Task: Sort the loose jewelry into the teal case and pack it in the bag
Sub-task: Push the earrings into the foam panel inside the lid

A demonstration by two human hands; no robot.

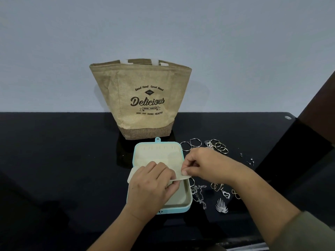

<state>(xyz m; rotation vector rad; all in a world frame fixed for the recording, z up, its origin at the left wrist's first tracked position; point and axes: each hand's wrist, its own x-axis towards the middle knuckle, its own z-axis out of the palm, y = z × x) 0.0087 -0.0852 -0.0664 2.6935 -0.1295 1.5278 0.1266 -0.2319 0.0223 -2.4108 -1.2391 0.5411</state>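
Note:
The teal case (188, 205) lies open on the black table, its beige lining showing. A beige inner flap (183, 177) lies across its middle. My left hand (152, 183) rests on the flap with fingers curled at its near edge. My right hand (204, 163) pinches the flap's right end between thumb and fingers. Loose silver jewelry lies to the right of the case: hoop earrings (192, 144), rings (219, 145), small studs (249, 160), chains (199, 194), a heart pendant (226, 194) and a leaf-shaped piece (221, 208). The burlap bag (141, 98) stands open behind the case.
The black glossy table (54, 160) runs to a pale wall behind the bag. A dark wooden piece (315, 109) slants across the right side, next to the table's far right corner.

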